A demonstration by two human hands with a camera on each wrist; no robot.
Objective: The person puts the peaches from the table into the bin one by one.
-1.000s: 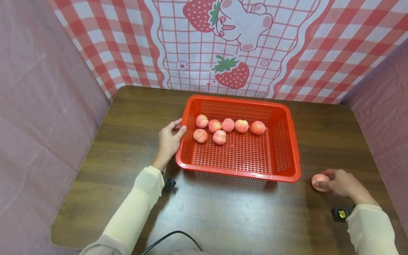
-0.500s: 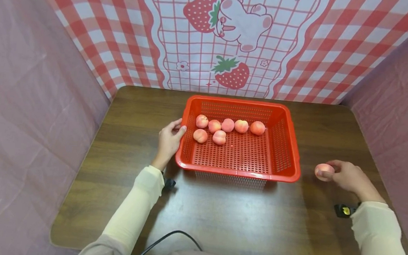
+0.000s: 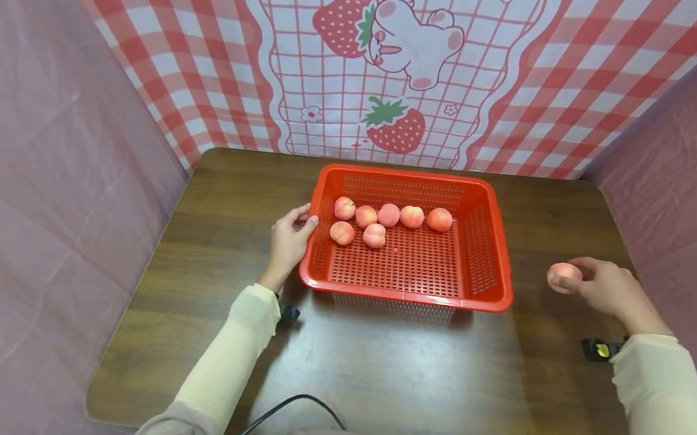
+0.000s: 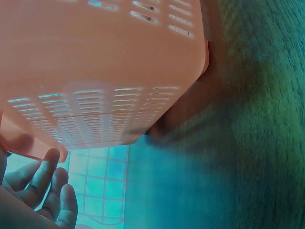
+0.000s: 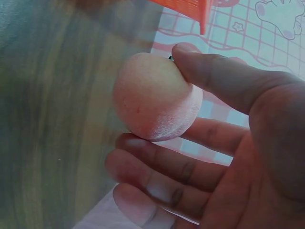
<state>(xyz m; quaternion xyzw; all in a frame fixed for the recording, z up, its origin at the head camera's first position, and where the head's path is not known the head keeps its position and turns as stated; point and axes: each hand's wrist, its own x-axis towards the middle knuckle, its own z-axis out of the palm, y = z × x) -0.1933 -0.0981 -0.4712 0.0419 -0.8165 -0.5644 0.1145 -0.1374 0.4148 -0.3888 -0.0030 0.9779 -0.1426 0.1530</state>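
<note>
My right hand (image 3: pixel 612 291) holds a pink peach (image 3: pixel 563 277) above the table, right of the red basket. In the right wrist view, thumb and fingers pinch the peach (image 5: pixel 155 98) at its sides. My left hand (image 3: pixel 288 246) grips the left rim of the red plastic basket (image 3: pixel 406 296). In the left wrist view, the fingers (image 4: pixel 46 167) reach beneath the rim, outside the perforated wall (image 4: pixel 95 109). Several peaches lie in the basket: a row along the back, plus a front peach (image 3: pixel 342 233) at the left and another front peach (image 3: pixel 374 235) beside it.
The brown wooden table (image 3: pixel 210 289) has rounded corners. A red-and-white checked cloth (image 3: pixel 190 51) with strawberries hangs behind it, and pink cloth (image 3: pixel 683 200) hangs at both sides. A black cable (image 3: pixel 305 396) curves near the front edge.
My right hand has lifted the peach off the table and carried it away from me and slightly to the right. My left hand and the basket have stayed in place.
</note>
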